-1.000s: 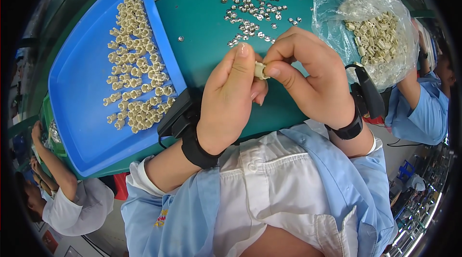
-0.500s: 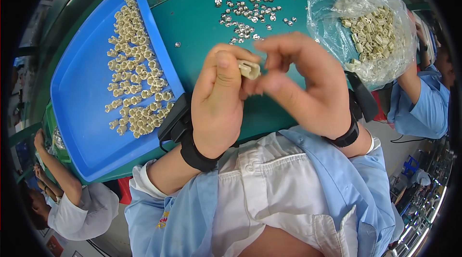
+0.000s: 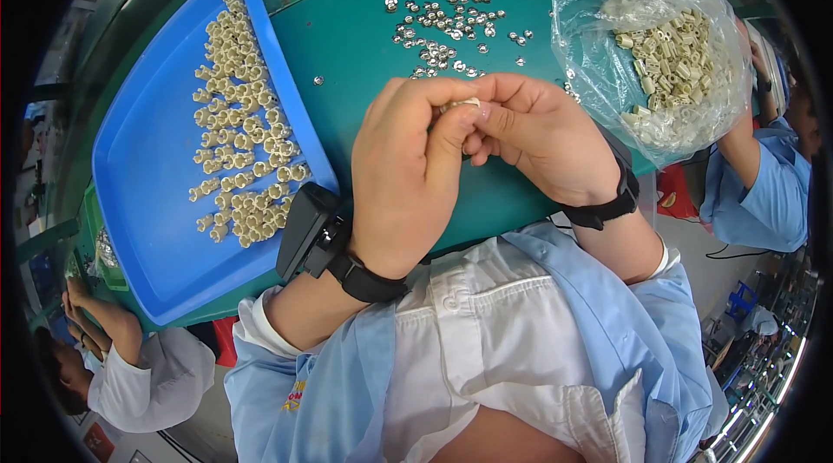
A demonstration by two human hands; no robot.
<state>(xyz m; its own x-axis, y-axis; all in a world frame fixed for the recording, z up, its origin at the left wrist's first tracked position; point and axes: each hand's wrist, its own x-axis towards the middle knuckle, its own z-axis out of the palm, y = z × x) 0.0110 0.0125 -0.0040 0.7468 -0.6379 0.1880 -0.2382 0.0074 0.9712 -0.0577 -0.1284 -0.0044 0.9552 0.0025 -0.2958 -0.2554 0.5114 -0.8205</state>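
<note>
Head view shows the left hand [image 3: 403,168] with its grip closed around one small cream piece [image 3: 460,105], of which only a short bit is seen between the fingers. The grip of the right hand [image 3: 551,133] meets it at the tip, thumb and forefinger brought together; whether they pinch the piece itself, I cannot tell. This piece is to the right of the blue tray [image 3: 147,194], above the green surface [image 3: 347,38]. Inside the tray, along its right side, many cream sockets [image 3: 245,135] lie in rough rows. Right of the tray, small round metal parts [image 3: 455,29] are scattered; farther right of it lies a transparent bag [image 3: 577,20] with cream parts [image 3: 672,59]. Below the tray is a person in white [image 3: 156,380], and far to its right another person in light blue [image 3: 755,198]
</note>
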